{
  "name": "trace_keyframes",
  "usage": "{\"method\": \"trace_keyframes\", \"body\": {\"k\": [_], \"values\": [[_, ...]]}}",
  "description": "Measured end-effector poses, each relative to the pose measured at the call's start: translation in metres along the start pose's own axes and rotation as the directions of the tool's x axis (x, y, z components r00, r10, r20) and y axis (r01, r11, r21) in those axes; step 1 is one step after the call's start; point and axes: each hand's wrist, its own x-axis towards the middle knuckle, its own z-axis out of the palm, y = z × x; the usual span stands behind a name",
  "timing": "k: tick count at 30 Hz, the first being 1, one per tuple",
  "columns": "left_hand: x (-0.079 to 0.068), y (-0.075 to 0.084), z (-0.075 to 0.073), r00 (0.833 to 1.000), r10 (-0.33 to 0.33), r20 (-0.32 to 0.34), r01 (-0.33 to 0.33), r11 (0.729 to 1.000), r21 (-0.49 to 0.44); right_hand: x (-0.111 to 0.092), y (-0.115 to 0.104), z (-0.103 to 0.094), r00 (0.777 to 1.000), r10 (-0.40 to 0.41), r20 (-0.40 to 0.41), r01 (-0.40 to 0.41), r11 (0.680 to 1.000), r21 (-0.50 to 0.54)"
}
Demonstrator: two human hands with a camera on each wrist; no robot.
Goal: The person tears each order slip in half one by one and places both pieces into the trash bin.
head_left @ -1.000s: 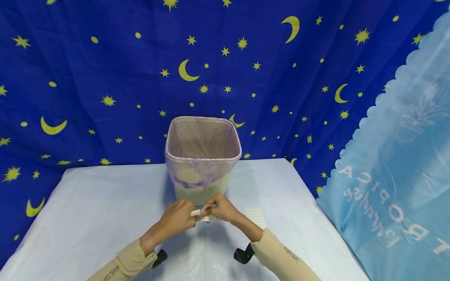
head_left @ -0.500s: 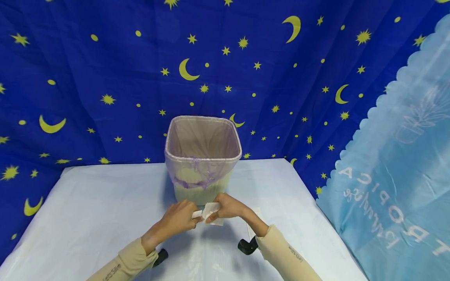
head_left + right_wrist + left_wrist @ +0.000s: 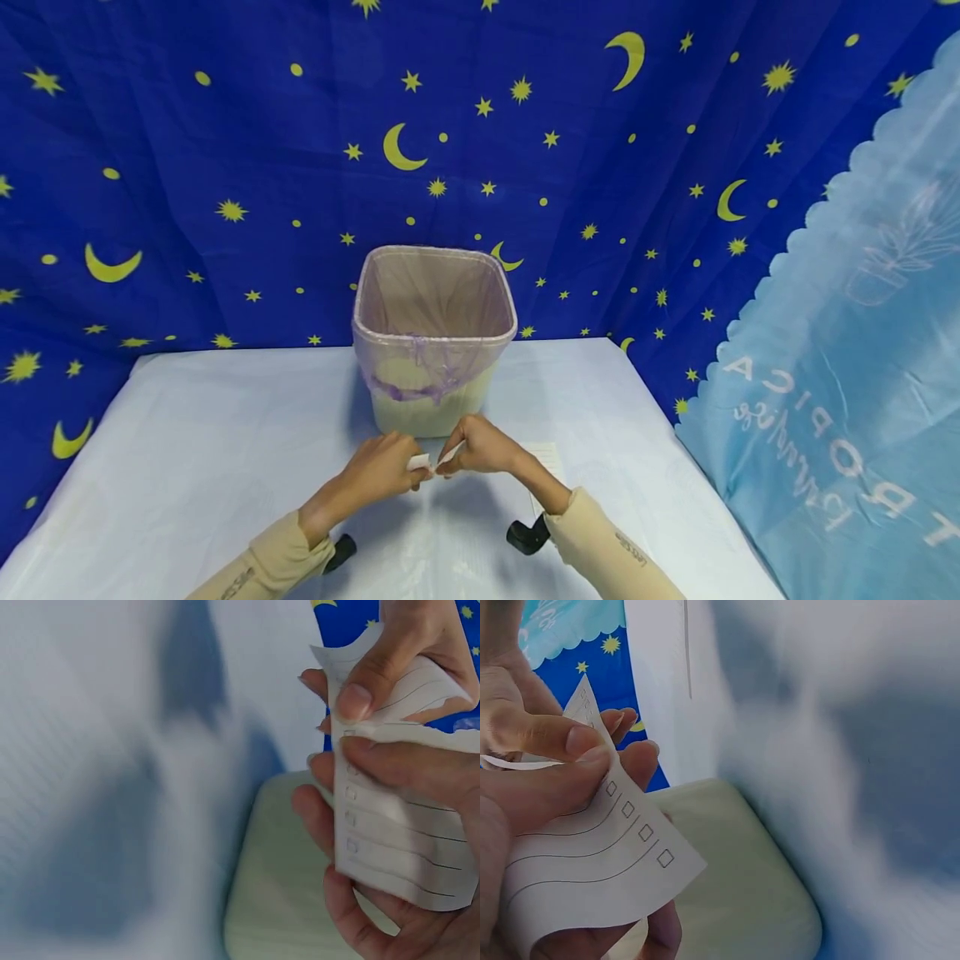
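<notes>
A lined slip of paper with a column of small checkboxes [image 3: 592, 877] is between my two hands, low in front of the bin in the head view. My left hand [image 3: 382, 471] pinches one part of it between thumb and fingers. My right hand [image 3: 483, 446] pinches the other part, thumb on top [image 3: 409, 769]. The two thumbs meet close together, and a ragged torn edge [image 3: 431, 735] runs between them in the right wrist view. The paper bends and its lower part curls over the fingers.
Behind the hands stands a pale bin [image 3: 420, 417] with a purple liner [image 3: 442, 367] folded over its rim. Another lined paper [image 3: 546, 458] lies on the white table [image 3: 247, 442], partly under my right forearm. A starry blue curtain [image 3: 262, 167] hangs behind; a light blue cloth [image 3: 840, 333] hangs right.
Half a second ago the paper showed broad and flat by my right hand; now only a narrow edge shows in the head view. The right hand has turned; the left has barely moved.
</notes>
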Motion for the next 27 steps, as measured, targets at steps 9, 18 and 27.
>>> {"method": "trace_keyframes", "body": {"k": [9, 18, 27], "values": [[-0.004, 0.0, -0.001, 0.995, -0.01, -0.1, 0.014, 0.999, 0.045, -0.004, 0.013, 0.006, 0.993, 0.119, -0.006, -0.111, 0.941, 0.319], [-0.006, 0.0, -0.004, 0.977, 0.045, -0.207, -0.035, 0.998, 0.055, -0.005, 0.015, 0.006, 0.939, 0.344, -0.018, -0.282, 0.799, 0.531], [-0.006, -0.001, -0.003, 0.961, 0.086, -0.263, -0.066, 0.994, 0.085, -0.007, 0.016, 0.002, 0.935, 0.354, -0.033, -0.29, 0.813, 0.505]]}}
